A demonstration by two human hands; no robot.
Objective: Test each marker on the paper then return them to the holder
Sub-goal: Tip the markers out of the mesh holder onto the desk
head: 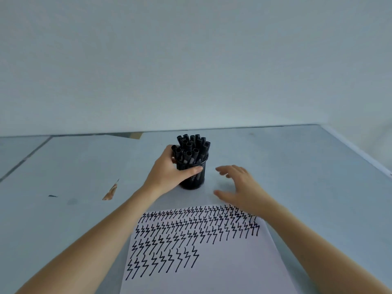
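A black mesh holder (pixel 194 180) stands upright on the table beyond the paper, packed with several black markers (pixel 192 148) that stick out of its top. My left hand (pixel 169 171) wraps around the holder's left side, thumb across its front. My right hand (pixel 239 187) hovers just right of the holder, fingers spread, holding nothing and not touching it. The white paper (pixel 222 264) lies in front of me, covered in several rows of black zigzag test marks (pixel 191 230); my right wrist is over its far right corner.
The pale grey table (pixel 297 166) runs to a white wall behind. Its covering is torn at the left (pixel 110 193), showing a brown patch, with a small dark mark (pixel 52 196) beside it. The table's right edge (pixel 360 151) slants off at the right.
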